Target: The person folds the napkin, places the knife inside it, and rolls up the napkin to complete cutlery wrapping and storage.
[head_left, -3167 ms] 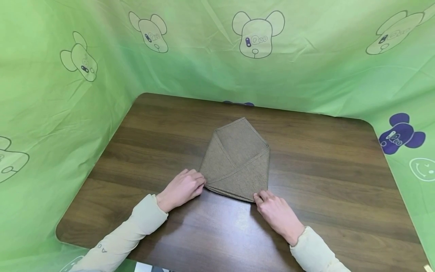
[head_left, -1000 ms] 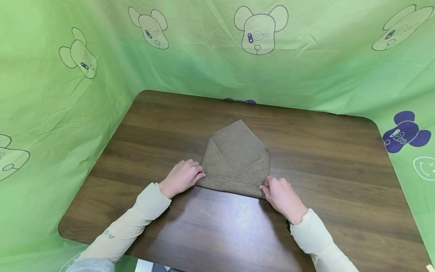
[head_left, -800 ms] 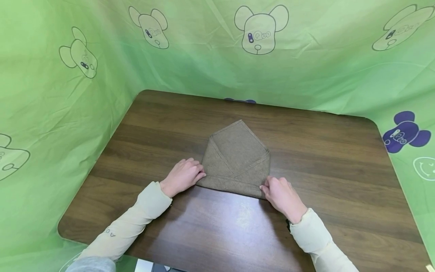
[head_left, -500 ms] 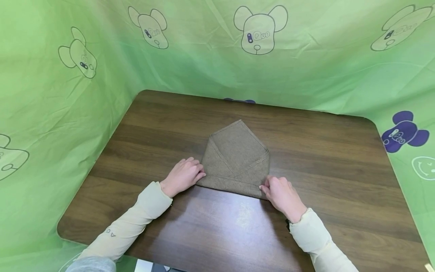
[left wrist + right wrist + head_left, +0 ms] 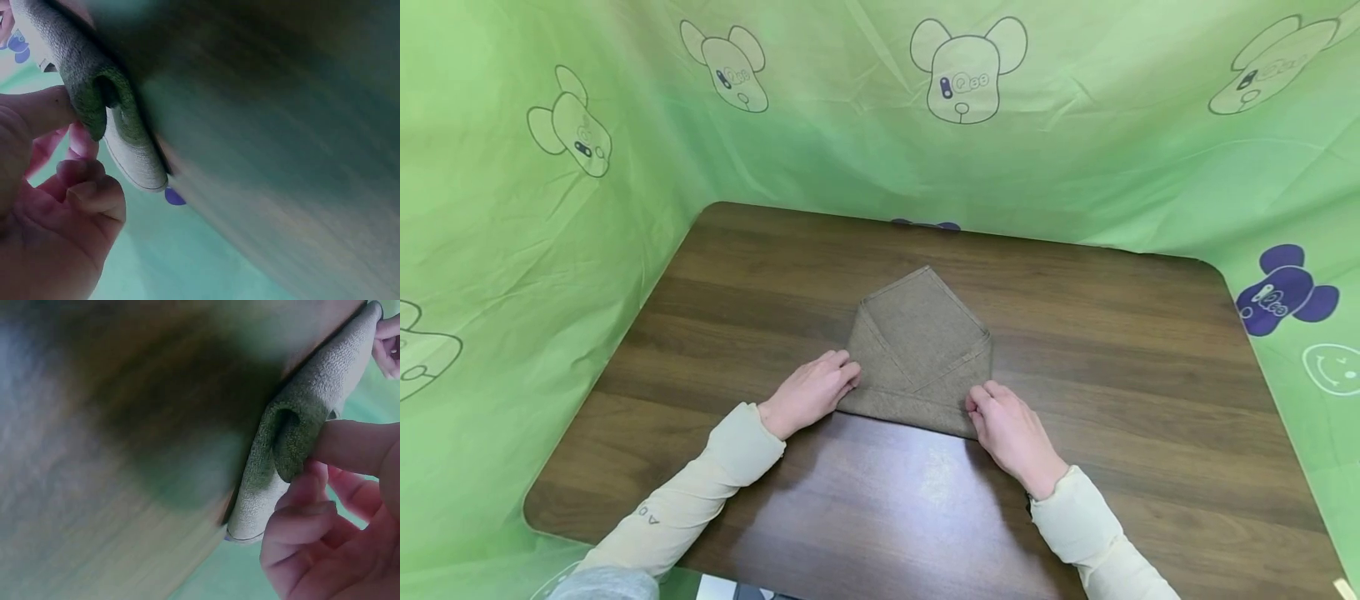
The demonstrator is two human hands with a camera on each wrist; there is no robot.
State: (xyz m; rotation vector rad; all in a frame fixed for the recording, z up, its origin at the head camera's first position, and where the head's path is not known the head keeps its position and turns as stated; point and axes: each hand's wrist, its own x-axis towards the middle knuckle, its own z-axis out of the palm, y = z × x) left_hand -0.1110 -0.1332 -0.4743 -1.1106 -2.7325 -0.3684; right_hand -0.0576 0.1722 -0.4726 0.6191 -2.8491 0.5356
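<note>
A folded brown cloth napkin point(image 5: 925, 333) lies mid-table in the head view, with a pointed top and its near edge turned up into a narrow band. At the left end of that band, my left hand point(image 5: 812, 392) pinches the fold. My right hand point(image 5: 1011, 429) pinches the band's right end. From the left wrist, the napkin's rolled edge point(image 5: 94, 112) shows as a loop between thumb and fingertips. The right wrist view has the same kind of loop in the cloth point(image 5: 294, 434), with the thumb pressed on the turned-up flap.
The brown wooden table point(image 5: 1112, 350) has rounded corners. Green curtains point(image 5: 835, 125) printed with bear heads hang along its back and sides. Something white point(image 5: 715, 587) shows below the front edge.
Since the earliest frame, the napkin's near edge has been folded up into a band. Lately both hands have shifted slightly inward along it, and the head view has moved a little.
</note>
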